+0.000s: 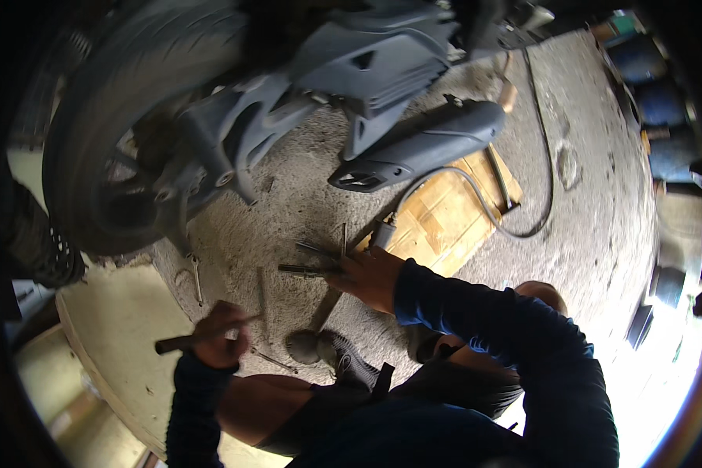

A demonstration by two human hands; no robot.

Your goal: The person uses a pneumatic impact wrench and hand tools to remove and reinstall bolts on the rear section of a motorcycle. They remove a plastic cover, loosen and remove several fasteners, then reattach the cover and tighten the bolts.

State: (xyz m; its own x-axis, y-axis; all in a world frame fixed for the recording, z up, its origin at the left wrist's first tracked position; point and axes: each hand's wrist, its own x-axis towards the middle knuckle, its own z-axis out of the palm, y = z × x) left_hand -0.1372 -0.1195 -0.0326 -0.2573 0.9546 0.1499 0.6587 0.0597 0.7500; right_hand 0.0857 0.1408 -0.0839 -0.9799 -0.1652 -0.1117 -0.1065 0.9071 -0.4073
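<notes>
My left hand [221, 335] is closed round a screwdriver-like tool [181, 342]; its dark handle sticks out to the left and a thin shaft points right. My right hand [372, 281] is stretched out low over the floor, fingers apart and slightly blurred. Its fingertips touch a cluster of metal rod-shaped tools [304, 271], whose exact kind I cannot make out. Just beyond that hand lies a dark air tool [382, 232] joined to a grey hose [476, 187]. A long dark bar [327, 308] passes partly under my right hand.
A motorcycle's rear wheel [93, 148] and grey exhaust silencer [425, 148] stand ahead. Flattened cardboard [452, 214] lies right, with a T-shaped metal tool [501, 179] on it. Wrenches [197, 279] lie on the rough floor. A pale board [125, 335] is left; blue drums [663, 101] stand far right.
</notes>
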